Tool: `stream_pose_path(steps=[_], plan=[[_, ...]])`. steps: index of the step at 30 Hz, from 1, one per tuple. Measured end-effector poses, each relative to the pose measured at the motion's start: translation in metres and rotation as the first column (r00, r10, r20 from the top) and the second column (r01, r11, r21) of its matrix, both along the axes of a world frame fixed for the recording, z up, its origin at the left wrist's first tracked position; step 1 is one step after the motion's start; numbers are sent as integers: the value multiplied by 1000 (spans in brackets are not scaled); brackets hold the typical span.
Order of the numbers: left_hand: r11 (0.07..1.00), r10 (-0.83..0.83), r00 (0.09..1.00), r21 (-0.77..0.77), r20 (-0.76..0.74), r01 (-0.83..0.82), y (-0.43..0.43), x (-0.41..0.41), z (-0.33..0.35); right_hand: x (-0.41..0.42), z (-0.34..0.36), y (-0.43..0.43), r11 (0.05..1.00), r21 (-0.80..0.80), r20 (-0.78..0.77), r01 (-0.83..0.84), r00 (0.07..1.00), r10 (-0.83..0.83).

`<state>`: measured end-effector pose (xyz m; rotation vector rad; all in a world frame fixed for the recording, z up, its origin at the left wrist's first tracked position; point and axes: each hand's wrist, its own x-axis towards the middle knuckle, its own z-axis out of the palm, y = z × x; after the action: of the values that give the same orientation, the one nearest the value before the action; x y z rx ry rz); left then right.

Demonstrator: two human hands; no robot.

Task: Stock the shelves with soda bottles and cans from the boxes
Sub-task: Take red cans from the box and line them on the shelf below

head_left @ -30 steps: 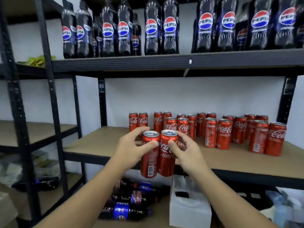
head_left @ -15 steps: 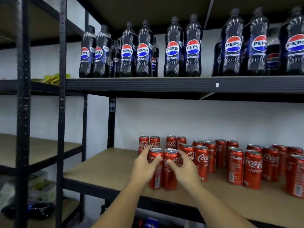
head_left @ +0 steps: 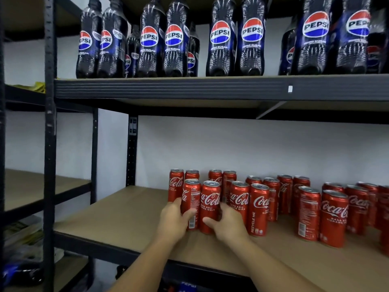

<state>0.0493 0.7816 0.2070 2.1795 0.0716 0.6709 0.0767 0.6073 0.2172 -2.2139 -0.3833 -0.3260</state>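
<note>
Two red Coca-Cola cans stand side by side on the brown middle shelf [head_left: 126,213], at the left end of a group of several red cans [head_left: 332,216]. My left hand [head_left: 173,221] grips the left can [head_left: 190,199] near its base. My right hand [head_left: 227,225] grips the right can [head_left: 210,202] low down, thumb across its front. Both cans are upright and appear to rest on the shelf board. Behind them stand more cans against the white wall.
The upper shelf [head_left: 189,87] carries several dark Pepsi bottles [head_left: 222,39]. A black upright post [head_left: 49,144] and a second shelving unit [head_left: 27,186] stand at the left. The middle shelf has bare board left of the cans. A Pepsi bottle lies on the floor [head_left: 19,270] at lower left.
Both hands carried the two cans from in front of the shelf edge onto the middle shelf and set them down beside the other cans. The view moved closer and upward.
</note>
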Motion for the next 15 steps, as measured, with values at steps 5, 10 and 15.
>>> stream_pose_path(steps=[5, 10, 15], plan=[[994, 50, 998, 98, -40, -45, 1, 18, -1, 13, -1, 9, 997, -61, 25, 52, 998, -51], [973, 81, 993, 223, -88, -60, 4, 9, -5, 3, -7, -4, 995, -94, -42, -32, 999, 28], [946, 86, 988, 320, -132, -39, -11, -27, -1, -28, -3, -35, 958, -272, -25, -87, 996, 83]])
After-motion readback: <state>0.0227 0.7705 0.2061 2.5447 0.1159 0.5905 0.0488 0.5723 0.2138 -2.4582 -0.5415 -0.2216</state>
